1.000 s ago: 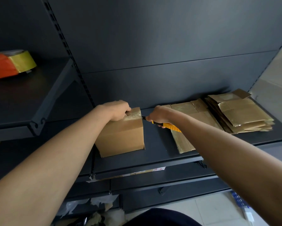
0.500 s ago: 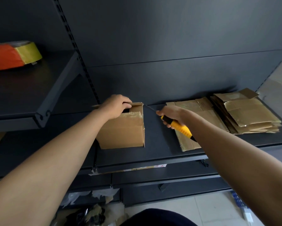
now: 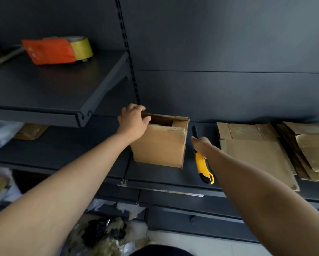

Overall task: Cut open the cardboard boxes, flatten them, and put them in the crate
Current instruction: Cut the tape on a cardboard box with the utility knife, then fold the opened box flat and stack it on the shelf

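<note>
Dark lower shelf (image 3: pixel 155 174) w/ open-top box (image 3: pixel 158 145), flat cardboard stacks (image 3: pixel 256 156) to its R.

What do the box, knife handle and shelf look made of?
Box: matte brown cardboard, fibrous edge along its cut top. Knife handle: yellow and black, smooth, probably plastic. Shelf: dark, faintly sheened, likely painted metal.

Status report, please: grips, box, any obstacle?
Left grip holds box rim. Right grip holds knife, beside box. Box top open, not flattened. No obstacle seen.

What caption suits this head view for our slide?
Left hand grips the open cardboard box while the right hand holds a yellow utility knife beside it.
</note>
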`<state>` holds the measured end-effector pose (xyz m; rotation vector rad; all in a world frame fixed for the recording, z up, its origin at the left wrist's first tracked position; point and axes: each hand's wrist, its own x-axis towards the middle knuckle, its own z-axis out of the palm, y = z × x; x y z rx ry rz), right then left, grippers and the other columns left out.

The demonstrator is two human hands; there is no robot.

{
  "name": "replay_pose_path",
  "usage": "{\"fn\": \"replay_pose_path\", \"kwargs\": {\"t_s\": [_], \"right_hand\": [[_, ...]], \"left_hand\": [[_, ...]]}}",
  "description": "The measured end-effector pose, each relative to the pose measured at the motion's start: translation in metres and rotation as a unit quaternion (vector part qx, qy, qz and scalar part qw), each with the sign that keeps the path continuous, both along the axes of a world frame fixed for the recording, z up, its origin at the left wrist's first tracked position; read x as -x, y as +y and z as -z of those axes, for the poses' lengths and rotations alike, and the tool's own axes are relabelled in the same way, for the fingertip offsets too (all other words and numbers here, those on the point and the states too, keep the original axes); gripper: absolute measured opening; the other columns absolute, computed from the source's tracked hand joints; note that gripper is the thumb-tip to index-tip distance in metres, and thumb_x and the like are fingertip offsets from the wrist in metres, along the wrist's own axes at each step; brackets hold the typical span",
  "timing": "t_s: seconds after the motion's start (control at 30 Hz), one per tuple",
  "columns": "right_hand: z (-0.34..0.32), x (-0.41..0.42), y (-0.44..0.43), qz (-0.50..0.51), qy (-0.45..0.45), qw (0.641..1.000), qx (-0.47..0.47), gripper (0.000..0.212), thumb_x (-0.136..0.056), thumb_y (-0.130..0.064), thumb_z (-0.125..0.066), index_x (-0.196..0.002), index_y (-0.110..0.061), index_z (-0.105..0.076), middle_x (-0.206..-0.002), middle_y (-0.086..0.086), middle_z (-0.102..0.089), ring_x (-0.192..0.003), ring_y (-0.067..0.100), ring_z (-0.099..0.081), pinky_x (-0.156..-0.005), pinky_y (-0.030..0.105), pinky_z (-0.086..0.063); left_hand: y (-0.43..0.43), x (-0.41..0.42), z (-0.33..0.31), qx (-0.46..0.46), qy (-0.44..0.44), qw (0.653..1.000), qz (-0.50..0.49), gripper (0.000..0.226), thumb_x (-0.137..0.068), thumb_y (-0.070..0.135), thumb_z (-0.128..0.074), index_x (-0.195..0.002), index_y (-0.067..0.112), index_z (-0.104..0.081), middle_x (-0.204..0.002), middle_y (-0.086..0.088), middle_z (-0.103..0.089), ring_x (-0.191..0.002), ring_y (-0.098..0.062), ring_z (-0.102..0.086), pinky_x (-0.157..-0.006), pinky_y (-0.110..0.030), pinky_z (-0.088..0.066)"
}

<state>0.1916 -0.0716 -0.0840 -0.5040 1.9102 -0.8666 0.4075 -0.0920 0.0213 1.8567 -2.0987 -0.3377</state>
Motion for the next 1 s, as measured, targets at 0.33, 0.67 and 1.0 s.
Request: {"fn": "replay_pose_path", "kwargs": {"t_s": [0.33, 0.67, 1.0], "right_hand": [[-0.013, -0.004, -0.013, -0.112, 0.146, 0.983, -0.007, 0.040, -0.100, -0.038, -0.046, -0.103, 0.002, -0.053, -0.079, 0.009, -0.054, -0.073, 0.024, -0.053, -0.066, 0.030, -0.039], [-0.089, -0.021, -0.009, -0.233, 0.075, 0.968, 0.049, 0.087, -0.072, -0.061, -0.071, -0.139, -0.016, -0.036, -0.134, 0.007, -0.048, -0.118, 0.028, -0.049, -0.092, 0.046, -0.049], [-0.092, -0.046, -0.006, -0.156, 0.210, 0.965, 0.020, 0.087, -0.066, -0.040, -0.085, -0.128, -0.011, -0.032, -0.096, 0.005, -0.049, -0.101, 0.028, -0.060, -0.082, 0.043, -0.057]], "left_hand": [[-0.006, 0.006, -0.003, -0.138, 0.174, 0.968, -0.119, 0.067, -0.091, 0.024, -0.060, -0.147, 0.012, -0.025, -0.148, -0.009, -0.030, -0.127, -0.028, -0.043, -0.086, -0.029, -0.039], [-0.010, 0.013, -0.009, -0.212, 0.184, 0.944, -0.171, 0.058, -0.079, 0.029, -0.076, -0.125, 0.006, -0.050, -0.123, -0.011, -0.057, -0.111, -0.028, -0.056, -0.078, -0.030, -0.044], [-0.009, 0.011, -0.004, -0.179, 0.142, 0.958, -0.175, 0.045, -0.078, 0.027, -0.075, -0.115, 0.009, -0.056, -0.116, -0.009, -0.063, -0.105, -0.027, -0.061, -0.073, -0.030, -0.047]]}}
